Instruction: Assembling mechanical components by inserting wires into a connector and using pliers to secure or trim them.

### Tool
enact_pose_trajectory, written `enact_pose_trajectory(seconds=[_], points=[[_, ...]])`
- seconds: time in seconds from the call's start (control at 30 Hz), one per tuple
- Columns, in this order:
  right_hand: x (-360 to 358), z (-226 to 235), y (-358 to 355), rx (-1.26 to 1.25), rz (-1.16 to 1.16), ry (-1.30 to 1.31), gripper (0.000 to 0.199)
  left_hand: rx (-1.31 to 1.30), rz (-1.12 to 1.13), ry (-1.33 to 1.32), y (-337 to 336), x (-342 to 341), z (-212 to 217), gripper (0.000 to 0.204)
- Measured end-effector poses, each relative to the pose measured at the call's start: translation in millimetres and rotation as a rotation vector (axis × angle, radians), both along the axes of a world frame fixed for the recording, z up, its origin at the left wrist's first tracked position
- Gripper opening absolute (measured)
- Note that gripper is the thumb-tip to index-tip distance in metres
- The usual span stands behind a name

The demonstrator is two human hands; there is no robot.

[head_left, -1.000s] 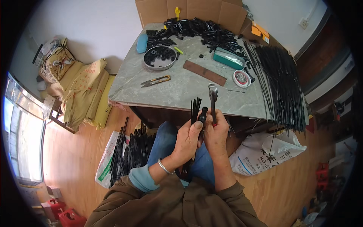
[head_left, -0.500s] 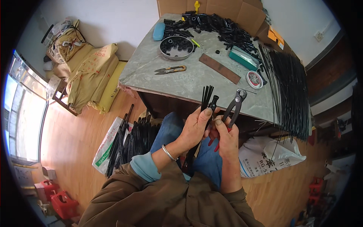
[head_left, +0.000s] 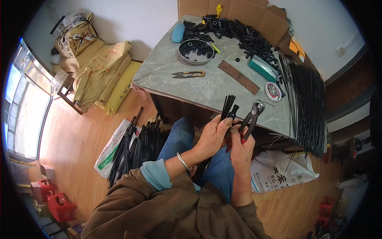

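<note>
Across the upper centre of the frame, our grey table (head_left: 207, 85) keeps snips (head_left: 189, 74) and a bowl of black parts (head_left: 195, 51) near. Just below, our left hand (head_left: 213, 137) closes around upright black rods (head_left: 228, 106), steadied over the lap, while our right hand (head_left: 241, 146) clasps red-handled pincers (head_left: 252, 116) beside them.

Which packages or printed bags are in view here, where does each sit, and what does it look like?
Yellow sacks: stacked on floor, left of table, red print.
White sack: floor under table's right side, dark print.
White-green bag: floor, holding black rods.
Cardboard box: open, brown, table's far edge.
</note>
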State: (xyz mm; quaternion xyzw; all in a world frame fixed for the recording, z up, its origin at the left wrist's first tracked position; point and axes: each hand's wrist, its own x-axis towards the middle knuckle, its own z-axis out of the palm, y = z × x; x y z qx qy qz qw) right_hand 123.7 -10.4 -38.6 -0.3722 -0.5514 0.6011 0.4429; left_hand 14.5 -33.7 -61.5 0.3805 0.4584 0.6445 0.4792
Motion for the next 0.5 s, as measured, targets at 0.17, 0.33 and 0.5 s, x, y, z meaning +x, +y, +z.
enact_pose_trajectory(seconds=[0.17, 0.33, 0.5], points=[[11, 2, 9, 0.08, 0.061, -0.132, 0.014, -0.084, -0.156, -0.079, 2, -8, -1, 0.059], [47, 43, -3, -0.305, 0.319, -0.277, 0.019, -0.127, -0.157, -0.162, 2, -24, -5, 0.068], [76, 41, -22, -0.465, 0.543, -0.506, 0.02, -0.124, -0.206, -0.179, 3, -18, -4, 0.064]])
